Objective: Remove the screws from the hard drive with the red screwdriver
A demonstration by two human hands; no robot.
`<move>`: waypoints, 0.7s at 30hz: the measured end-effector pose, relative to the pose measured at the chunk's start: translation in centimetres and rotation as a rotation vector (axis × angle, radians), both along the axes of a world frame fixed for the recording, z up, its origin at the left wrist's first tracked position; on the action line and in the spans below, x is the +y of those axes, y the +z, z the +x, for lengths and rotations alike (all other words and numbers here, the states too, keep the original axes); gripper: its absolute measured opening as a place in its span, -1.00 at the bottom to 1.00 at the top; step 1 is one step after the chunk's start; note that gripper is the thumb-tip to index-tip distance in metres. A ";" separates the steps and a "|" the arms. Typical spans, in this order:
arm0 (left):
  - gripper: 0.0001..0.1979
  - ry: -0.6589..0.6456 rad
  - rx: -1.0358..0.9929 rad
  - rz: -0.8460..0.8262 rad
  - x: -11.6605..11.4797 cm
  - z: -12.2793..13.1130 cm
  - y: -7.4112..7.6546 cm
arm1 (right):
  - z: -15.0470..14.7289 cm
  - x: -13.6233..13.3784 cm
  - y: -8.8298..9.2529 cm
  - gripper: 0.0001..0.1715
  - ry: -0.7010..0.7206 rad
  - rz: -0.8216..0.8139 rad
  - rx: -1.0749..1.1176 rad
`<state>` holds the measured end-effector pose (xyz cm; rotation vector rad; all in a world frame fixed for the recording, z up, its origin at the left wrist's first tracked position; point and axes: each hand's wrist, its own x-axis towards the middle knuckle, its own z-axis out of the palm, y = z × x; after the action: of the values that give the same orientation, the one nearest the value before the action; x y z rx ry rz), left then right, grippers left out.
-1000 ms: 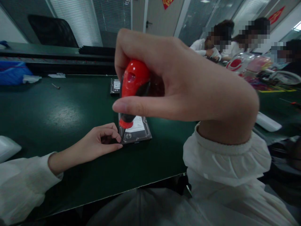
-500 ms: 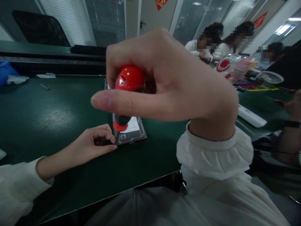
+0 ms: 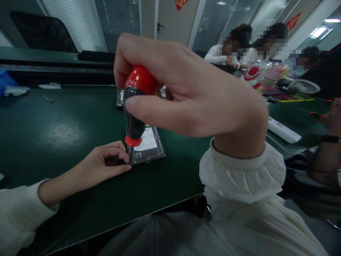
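Note:
My right hand (image 3: 183, 85) is closed around the red and black handle of a screwdriver (image 3: 135, 113), raised above the table. Its shaft points down, slightly tilted, to the near left corner of a hard drive (image 3: 150, 153) with a white label. My left hand (image 3: 106, 160) rests on the table at that corner, thumb and curled fingers gripping it close around the screwdriver tip. The tip's exact contact is hidden by these fingers. My right hand also covers part of the space behind the drive.
Another drive-like item (image 3: 119, 99) lies farther back, partly hidden. A small metal piece (image 3: 48, 99) is at the left on the green table (image 3: 170, 177). A white power strip (image 3: 283, 131) lies to the right, near another person's arm (image 3: 330, 153). Several people sit at the back right.
My right hand's thumb has shifted back along the screwdriver handle, showing more of its black part, and the handle has turned more upright. My left hand stays at the drive's corner.

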<state>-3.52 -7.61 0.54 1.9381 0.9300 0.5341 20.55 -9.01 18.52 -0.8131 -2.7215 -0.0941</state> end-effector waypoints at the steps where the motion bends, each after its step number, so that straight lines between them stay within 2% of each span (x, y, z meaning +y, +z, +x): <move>1: -0.88 0.001 -0.003 0.000 0.0 0.0 0.0 | 0.0 0.0 0.0 -0.74 0.023 -0.005 0.010; 7: -0.86 -0.006 -0.014 0.020 -0.1 0.3 0.3 | -0.3 -0.3 -0.5 -0.71 0.011 0.116 0.047; 11: -0.85 -0.013 0.006 0.018 -0.1 0.3 0.3 | 0.0 -0.4 -0.1 -0.74 0.063 0.037 -0.014; 14: -0.86 -0.017 0.011 0.034 -0.1 0.3 0.4 | 0.2 -0.4 -0.1 -0.76 0.059 0.070 -0.023; 17: -0.85 -0.012 -0.013 0.038 -0.2 0.4 0.5 | 0.2 -0.1 -0.4 -0.59 0.086 0.122 0.032; 21: -0.86 -0.022 -0.014 0.034 -0.2 0.4 0.4 | 0.5 0.1 -0.6 -0.37 0.110 0.071 0.040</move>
<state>-3.16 -7.77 0.90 1.9707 0.8956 0.5531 21.06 -8.90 17.94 -0.6378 -2.7020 -0.1486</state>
